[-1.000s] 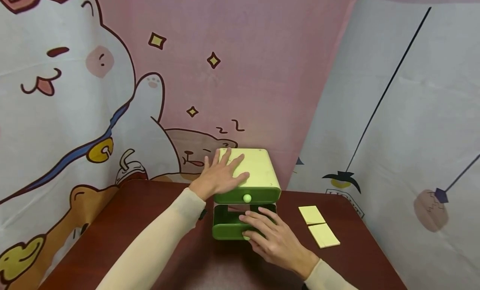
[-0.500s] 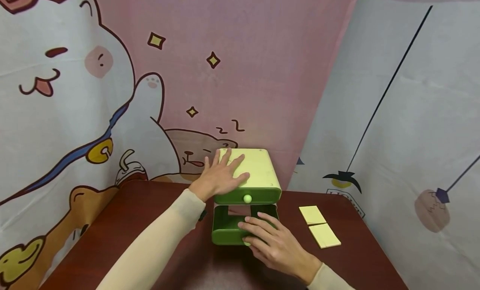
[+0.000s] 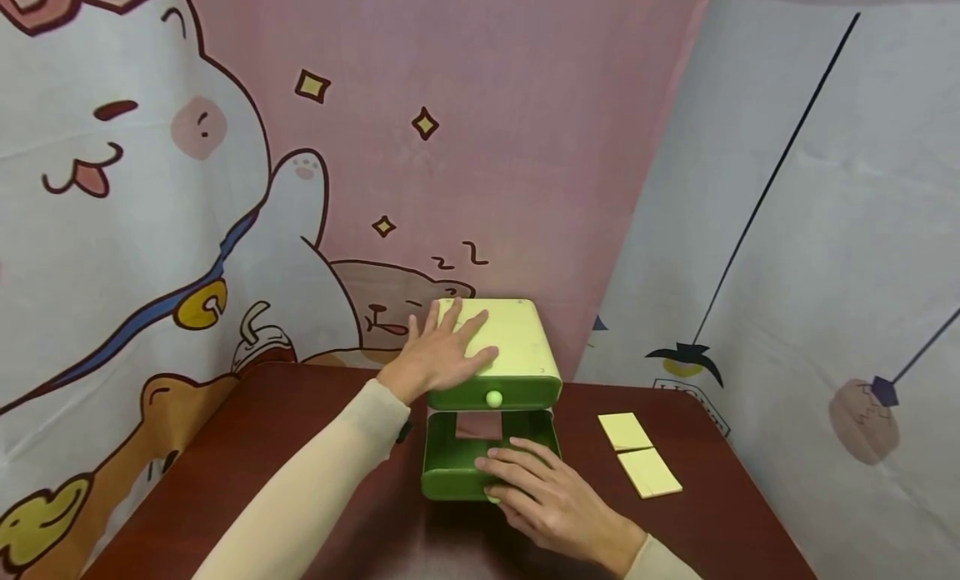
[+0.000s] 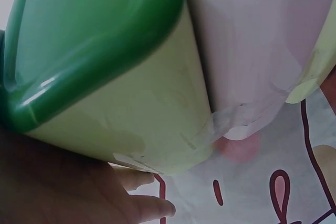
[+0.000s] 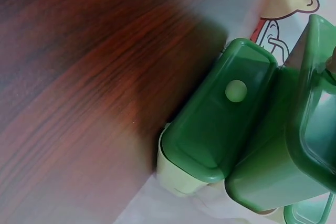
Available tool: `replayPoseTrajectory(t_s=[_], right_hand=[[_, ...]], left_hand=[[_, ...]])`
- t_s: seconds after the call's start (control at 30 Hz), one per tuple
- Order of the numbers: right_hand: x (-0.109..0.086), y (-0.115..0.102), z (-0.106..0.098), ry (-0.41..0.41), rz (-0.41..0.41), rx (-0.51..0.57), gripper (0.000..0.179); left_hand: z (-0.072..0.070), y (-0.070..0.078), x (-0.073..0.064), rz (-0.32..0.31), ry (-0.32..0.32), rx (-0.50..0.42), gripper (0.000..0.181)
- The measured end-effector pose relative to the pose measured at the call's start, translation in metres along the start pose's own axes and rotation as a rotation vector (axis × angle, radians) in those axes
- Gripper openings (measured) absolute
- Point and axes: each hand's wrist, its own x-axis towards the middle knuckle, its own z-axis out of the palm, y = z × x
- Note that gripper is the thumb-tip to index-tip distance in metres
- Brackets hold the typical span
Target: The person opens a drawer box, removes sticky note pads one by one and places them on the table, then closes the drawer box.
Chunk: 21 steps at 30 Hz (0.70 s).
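head view: a printed cloth (image 3: 540,147) is hanging behind everything; dark red table (image 3: 225,447) is sitting under it; pale-topped drawer unit (image 3: 517,338) is standing near the table's back edge; its middle drawer (image 3: 453,482) is sticking out toward the person, top drawer (image 3: 525,392) sitting closed above it; right wrist view is showing the bottom drawer (image 5: 210,124) closed underneath; left hand (image 3: 435,355) is lying on the unit's top at the left side, fingers straight and spread, grasping nothing; right hand (image 3: 543,497) is reaching to the middle drawer's front, upper fingers spread, index finger seemingly pinching the knob (image 3: 493,500) with the thumb, which is staying out of sight; two yellow pads (image 3: 649,472) are lying on the table right of the unit; a pink patch (image 3: 478,427) is showing inside the drawer, cannot tell if paper or casing; step in hand is looking like opening the middle drawer, left palm probably bracing the unit; next move is likely calling for a level pull on the knob until there is enough room inside, then letting go; too hard a tug could be dragging the unit along
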Motion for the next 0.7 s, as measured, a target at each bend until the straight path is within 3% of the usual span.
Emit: replayPoseTrajectory(t_s=[0.4,0.7], right_hand=[[0.002,-0.009,-0.005,0.0,0.013,-0.001,0.029],[0.002,-0.014,-0.009,0.008,-0.032,-0.033,0.027]], left_hand=[[-0.001,0.0,0.0,-0.005,0.006,0.005,0.083],[0.001,0.002,0.0,-0.001,0.004,-0.003,0.083]])
